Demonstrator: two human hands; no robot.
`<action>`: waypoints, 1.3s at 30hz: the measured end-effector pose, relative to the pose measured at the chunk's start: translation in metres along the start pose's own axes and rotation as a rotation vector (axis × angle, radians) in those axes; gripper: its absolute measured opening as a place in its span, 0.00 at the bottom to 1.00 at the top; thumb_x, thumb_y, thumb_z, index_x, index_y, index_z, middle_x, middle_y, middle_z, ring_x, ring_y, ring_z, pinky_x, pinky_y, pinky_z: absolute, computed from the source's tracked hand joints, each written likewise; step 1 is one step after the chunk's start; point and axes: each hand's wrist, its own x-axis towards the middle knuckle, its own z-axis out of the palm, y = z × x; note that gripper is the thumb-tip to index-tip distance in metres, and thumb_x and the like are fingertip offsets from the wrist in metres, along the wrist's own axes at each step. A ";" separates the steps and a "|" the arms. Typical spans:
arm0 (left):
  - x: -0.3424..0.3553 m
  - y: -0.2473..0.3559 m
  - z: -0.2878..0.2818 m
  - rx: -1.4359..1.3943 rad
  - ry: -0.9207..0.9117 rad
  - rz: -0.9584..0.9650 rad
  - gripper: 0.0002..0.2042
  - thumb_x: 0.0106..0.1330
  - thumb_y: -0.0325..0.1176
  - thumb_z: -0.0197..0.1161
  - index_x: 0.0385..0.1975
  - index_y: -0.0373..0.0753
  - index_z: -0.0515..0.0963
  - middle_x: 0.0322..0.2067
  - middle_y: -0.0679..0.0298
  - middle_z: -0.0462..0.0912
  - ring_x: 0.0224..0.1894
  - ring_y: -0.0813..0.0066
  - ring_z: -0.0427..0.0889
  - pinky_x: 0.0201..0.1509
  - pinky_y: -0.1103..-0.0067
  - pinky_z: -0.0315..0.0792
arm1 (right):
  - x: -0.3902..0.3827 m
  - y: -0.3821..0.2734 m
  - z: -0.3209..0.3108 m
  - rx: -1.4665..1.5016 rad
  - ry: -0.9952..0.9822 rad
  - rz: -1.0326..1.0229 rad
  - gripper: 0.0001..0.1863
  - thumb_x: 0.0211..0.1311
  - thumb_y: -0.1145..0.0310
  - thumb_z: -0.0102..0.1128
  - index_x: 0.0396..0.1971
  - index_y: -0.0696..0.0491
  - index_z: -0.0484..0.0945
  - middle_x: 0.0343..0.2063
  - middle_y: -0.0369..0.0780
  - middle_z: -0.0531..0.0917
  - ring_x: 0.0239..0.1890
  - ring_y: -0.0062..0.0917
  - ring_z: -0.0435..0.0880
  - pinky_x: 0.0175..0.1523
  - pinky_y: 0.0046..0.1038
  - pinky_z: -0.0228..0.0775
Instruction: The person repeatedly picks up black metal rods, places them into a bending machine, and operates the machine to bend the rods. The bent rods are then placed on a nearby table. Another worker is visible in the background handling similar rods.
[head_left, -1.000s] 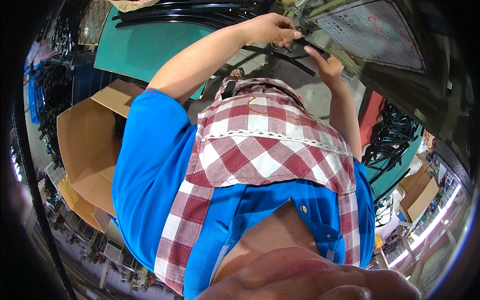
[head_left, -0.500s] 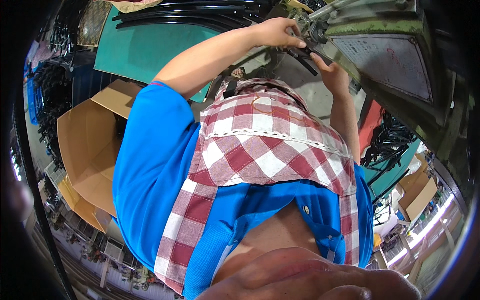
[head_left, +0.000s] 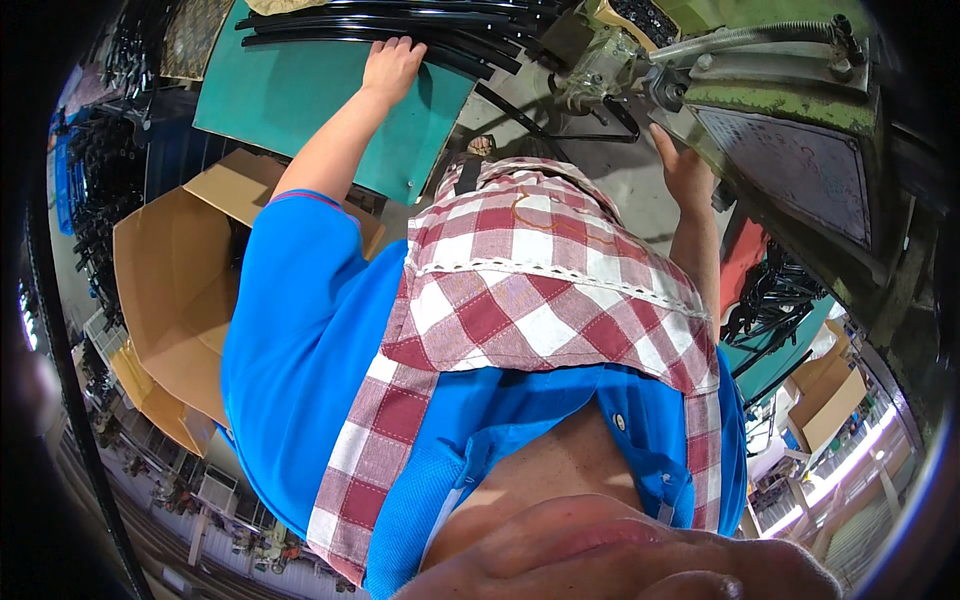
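At the far left is a blue bin (head_left: 66, 205), with a heap of black parts (head_left: 103, 200) beside it. What sits inside the bin is too small to tell. Next comes a big open cardboard box (head_left: 165, 290). There is something dark deep in it, but I can't tell what. A smaller yellow-brown box (head_left: 155, 405) is just below it.

Then there is a green table (head_left: 290, 110). Long, shiny black tubes (head_left: 370, 28) lie side by side along its far edge. The left hand (head_left: 394, 70) is on the nearest tubes, with its fingers bent over them. I can't tell if they grip.

In the middle, near the green machine (head_left: 775, 95), is a bent black bar (head_left: 622, 122). Behind it, an open box (head_left: 607, 13) holds small black bits (head_left: 650, 15).

The right hand (head_left: 690, 178) is close to the machine, thumb up. Its other fingers are mostly hidden, so I can't tell if they are closed.

Farther right, a tangle of black pieces (head_left: 770, 300) lies on another green table (head_left: 745, 358), near an open cardboard box (head_left: 842, 410).
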 end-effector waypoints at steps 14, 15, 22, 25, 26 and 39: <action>-0.003 0.009 0.004 0.013 -0.024 0.098 0.13 0.57 0.30 0.58 0.43 0.48 0.73 0.43 0.64 0.75 0.54 0.65 0.72 0.62 0.61 0.60 | -0.010 0.006 0.014 0.249 0.132 0.029 0.17 0.57 0.62 0.69 0.40 0.57 0.80 0.39 0.41 0.83 0.40 0.34 0.80 0.51 0.34 0.69; -0.007 0.013 -0.004 -0.061 -0.020 0.122 0.15 0.56 0.30 0.59 0.44 0.48 0.73 0.43 0.64 0.75 0.53 0.65 0.72 0.63 0.61 0.59 | -0.012 0.007 0.013 0.282 0.110 0.070 0.16 0.57 0.63 0.69 0.40 0.57 0.80 0.38 0.42 0.83 0.40 0.34 0.80 0.50 0.33 0.69; -0.003 0.077 -0.083 -0.477 0.078 0.288 0.17 0.53 0.31 0.64 0.44 0.44 0.72 0.41 0.63 0.74 0.53 0.64 0.72 0.65 0.62 0.56 | -0.020 -0.036 -0.001 0.180 -0.077 0.023 0.20 0.53 0.67 0.70 0.47 0.52 0.78 0.47 0.41 0.79 0.50 0.34 0.77 0.55 0.33 0.68; 0.010 0.108 -0.114 -0.629 0.074 0.381 0.17 0.54 0.33 0.65 0.44 0.43 0.74 0.41 0.63 0.75 0.53 0.62 0.72 0.64 0.65 0.57 | -0.016 -0.058 -0.004 0.143 -0.211 0.010 0.25 0.51 0.67 0.71 0.51 0.47 0.76 0.51 0.40 0.75 0.55 0.36 0.72 0.57 0.34 0.67; 0.012 0.117 -0.122 -0.678 0.064 0.406 0.17 0.54 0.34 0.65 0.44 0.42 0.74 0.40 0.62 0.75 0.53 0.62 0.72 0.64 0.66 0.58 | -0.017 -0.058 -0.004 0.128 -0.248 -0.004 0.24 0.51 0.67 0.71 0.50 0.47 0.76 0.50 0.40 0.75 0.54 0.36 0.73 0.56 0.34 0.68; 0.036 0.108 -0.107 -1.078 -0.232 0.472 0.16 0.62 0.38 0.65 0.44 0.35 0.77 0.34 0.56 0.81 0.36 0.65 0.80 0.43 0.74 0.72 | -0.048 -0.024 -0.051 0.678 0.116 0.318 0.08 0.65 0.78 0.56 0.43 0.60 0.73 0.30 0.38 0.79 0.25 0.20 0.77 0.30 0.22 0.70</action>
